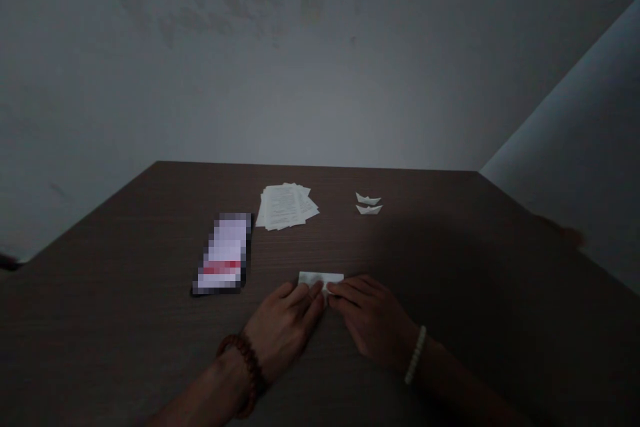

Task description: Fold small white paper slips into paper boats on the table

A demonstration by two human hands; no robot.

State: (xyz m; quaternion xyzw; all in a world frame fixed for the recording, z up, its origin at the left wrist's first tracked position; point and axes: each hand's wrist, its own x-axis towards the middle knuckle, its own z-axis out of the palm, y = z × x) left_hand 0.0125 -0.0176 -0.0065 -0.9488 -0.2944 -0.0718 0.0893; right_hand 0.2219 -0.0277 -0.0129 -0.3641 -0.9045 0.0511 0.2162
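A small folded white paper (320, 277) lies on the dark wooden table (450, 267) just in front of me. My left hand (285, 328), with a brown bead bracelet at the wrist, presses its fingertips on the paper's near edge. My right hand (373, 320), wearing a white bead bracelet, meets it from the right, fingers together and pressed on the same edge. Most of the paper's near part is hidden under the fingers.
A fanned stack of white printed sheets (287, 205) lies further back at the centre. Two small folded paper boats (369, 203) sit to its right. A phone with a lit screen (223, 253) lies at the left. Grey walls close in behind and on the right.
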